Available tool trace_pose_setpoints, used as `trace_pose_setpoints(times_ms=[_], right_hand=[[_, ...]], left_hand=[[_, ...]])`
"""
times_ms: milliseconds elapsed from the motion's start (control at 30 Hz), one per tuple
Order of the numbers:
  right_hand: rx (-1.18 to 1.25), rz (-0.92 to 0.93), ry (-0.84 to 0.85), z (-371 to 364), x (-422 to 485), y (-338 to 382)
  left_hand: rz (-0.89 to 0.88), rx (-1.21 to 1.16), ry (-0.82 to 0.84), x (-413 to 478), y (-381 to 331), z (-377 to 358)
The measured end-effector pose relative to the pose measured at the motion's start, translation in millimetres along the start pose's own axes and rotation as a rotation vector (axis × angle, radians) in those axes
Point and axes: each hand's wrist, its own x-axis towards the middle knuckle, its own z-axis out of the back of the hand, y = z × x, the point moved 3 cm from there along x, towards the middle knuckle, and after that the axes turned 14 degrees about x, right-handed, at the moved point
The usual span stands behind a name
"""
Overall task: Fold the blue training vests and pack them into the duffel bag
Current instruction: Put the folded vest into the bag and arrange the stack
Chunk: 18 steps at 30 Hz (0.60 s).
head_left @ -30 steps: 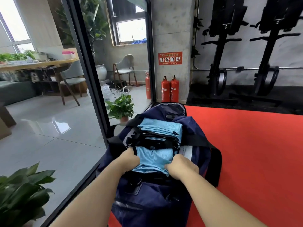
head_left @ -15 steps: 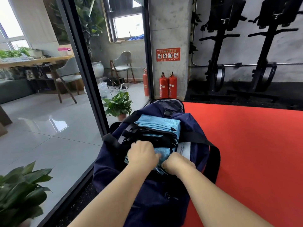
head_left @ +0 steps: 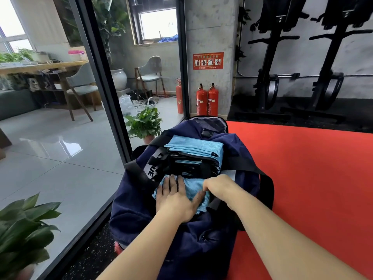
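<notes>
- Left hand (head_left: pixel 175 201) lies flat on folded blue vest (head_left: pixel 193 186); right hand (head_left: pixel 220 186) grips its edge.
- Duffel bag (head_left: pixel 201 239) lies at red mat (head_left: pixel 312 178) edge, beside glass wall (head_left: pixel 114 110).

Bag mouth: duffel bag (head_left: pixel 137 209) open upward, filled to the rim with folded blue vests (head_left: pixel 195 145).
Near end: left hand (head_left: pixel 173 201) flat on the nearest vest (head_left: pixel 192 185), right hand (head_left: pixel 220 187) gripping its edge.
Right: black strap (head_left: pixel 248 167) arches over; red mat (head_left: pixel 312 188) lies open beyond.
Left: glass partition (head_left: pixel 104 83) just beside the bag.
</notes>
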Motion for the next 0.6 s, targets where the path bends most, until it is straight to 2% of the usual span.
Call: trace_pose_setpoints(times_ms=[233, 600], right_hand=[[-0.049, 0.059, 0.023, 7, 12, 11], [-0.148, 0.130, -0.074, 11, 34, 9]], left_hand=[[-0.012, 0.041, 0.017, 1, 1, 1], [-0.021, 0.145, 0.030, 0, -5, 9]])
